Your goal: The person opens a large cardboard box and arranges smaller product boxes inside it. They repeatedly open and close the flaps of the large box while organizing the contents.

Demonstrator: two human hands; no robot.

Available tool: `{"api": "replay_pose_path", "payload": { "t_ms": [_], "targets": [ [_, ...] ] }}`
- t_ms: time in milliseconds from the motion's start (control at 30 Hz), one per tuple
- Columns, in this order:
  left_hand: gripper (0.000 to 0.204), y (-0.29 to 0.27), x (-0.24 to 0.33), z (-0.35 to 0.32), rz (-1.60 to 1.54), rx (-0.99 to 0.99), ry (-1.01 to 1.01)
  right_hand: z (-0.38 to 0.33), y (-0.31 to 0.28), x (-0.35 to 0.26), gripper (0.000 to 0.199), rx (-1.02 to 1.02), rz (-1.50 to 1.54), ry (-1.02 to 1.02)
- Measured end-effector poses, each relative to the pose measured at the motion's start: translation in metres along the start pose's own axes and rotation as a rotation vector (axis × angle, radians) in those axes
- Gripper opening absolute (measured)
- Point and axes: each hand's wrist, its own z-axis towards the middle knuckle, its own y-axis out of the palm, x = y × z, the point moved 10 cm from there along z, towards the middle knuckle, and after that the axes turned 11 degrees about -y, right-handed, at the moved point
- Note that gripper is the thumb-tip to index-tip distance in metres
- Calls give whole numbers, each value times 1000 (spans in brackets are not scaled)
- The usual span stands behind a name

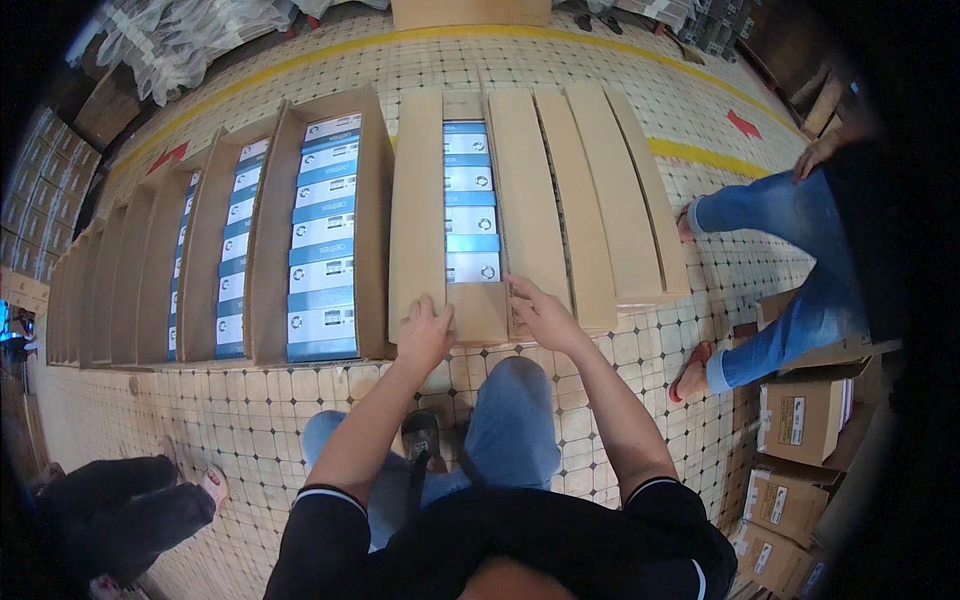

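Cardboard carton (470, 200), at frame centre on the tiled floor (300, 400), holds a row of blue-and-white boxes (470, 200). Left hand (425, 332) lies spread on its near-left flap; right hand (540, 312) presses flat, fingers together, on the near end flap (478, 310).

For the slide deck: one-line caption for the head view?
Both hands, left and right, press the near flaps of an open carton filled with blue-and-white boxes, one in a floor row.
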Motion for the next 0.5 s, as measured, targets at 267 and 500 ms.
{"api": "replay_pose_path", "payload": {
  "t_ms": [267,500],
  "targets": [
    [41,-105,-46,13,413,392,-98,7,52,-20,49,36,-524,-47],
    [71,-78,-130,60,-395,21,-471,-20,-15,8,55,132,-28,-14]
  ]
}}
